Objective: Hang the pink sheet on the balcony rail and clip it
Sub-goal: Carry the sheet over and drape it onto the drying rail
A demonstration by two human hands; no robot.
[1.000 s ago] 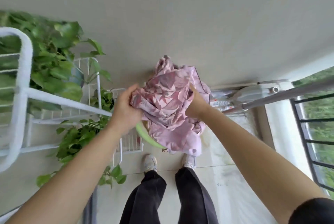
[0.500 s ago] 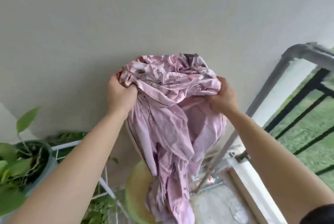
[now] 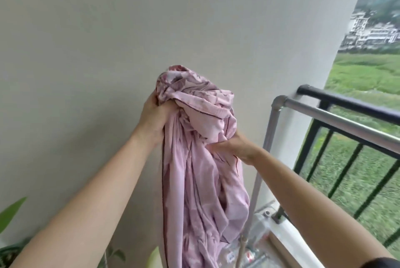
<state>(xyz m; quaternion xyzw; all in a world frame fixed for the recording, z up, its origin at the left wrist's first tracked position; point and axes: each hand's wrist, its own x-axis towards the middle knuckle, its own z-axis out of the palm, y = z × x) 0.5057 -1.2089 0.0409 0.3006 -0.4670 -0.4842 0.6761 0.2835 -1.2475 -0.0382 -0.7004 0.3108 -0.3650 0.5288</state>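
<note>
The pink sheet [image 3: 201, 172] is a crumpled bundle held up in front of the grey wall, its long tail hanging down past the frame's bottom. My left hand [image 3: 154, 119] grips the bunched top of it on the left side. My right hand [image 3: 234, 147] clutches a fold lower on the right. The silver balcony rail [image 3: 337, 119] runs off to the right of the sheet, apart from it, with a black railing [image 3: 350, 100] just behind. No clip is in view.
A grey wall [image 3: 129, 29] fills the left and centre. The silver rail's upright post [image 3: 269, 135] stands close to the sheet's right side. Plant leaves [image 3: 10, 215] show at the lower left, a light green rim [image 3: 153, 257] at the bottom. Grass lies beyond the bars.
Both hands have lifted the sheet up from low over the green basket and carried it rightwards towards the rail. My view has risen from the floor to the wall and railing.
</note>
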